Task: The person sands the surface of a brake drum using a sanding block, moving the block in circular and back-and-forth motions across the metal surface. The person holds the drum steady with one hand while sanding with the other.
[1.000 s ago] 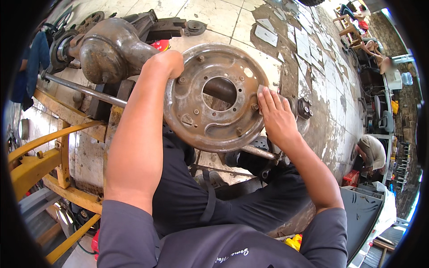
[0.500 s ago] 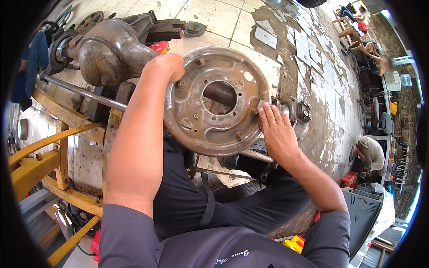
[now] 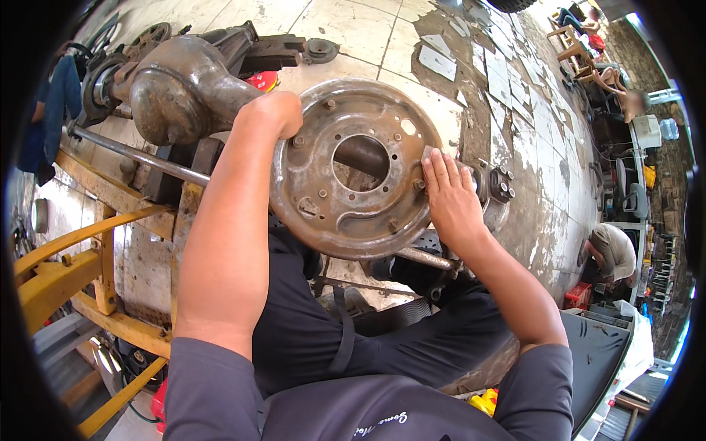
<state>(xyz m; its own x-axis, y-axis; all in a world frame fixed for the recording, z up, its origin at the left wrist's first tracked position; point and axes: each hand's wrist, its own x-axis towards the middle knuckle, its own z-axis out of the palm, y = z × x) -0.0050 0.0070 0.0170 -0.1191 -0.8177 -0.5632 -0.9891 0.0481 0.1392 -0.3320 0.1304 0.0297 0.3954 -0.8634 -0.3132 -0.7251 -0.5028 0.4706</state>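
The brake backing plate (image 3: pixel 353 167) is held at both edges: the left hand (image 3: pixel 273 112) curls a closed grip over the plate's upper left rim, and the right hand (image 3: pixel 450 198) presses flat, fingers (image 3: pixel 435 170) together, on its right edge. The plate sits on the end of the axle tube (image 3: pixel 362 156), whose end shows through its centre hole, above the person's lap. It looks as if the plate is being seated or turned on the flange; any further move needs even pressure from both sides. The plate is round, rusty, greasy, with bolt holes ringing the centre. Left of it bulges the differential housing (image 3: pixel 184 88); beyond lies the tiled floor (image 3: pixel 353 29).
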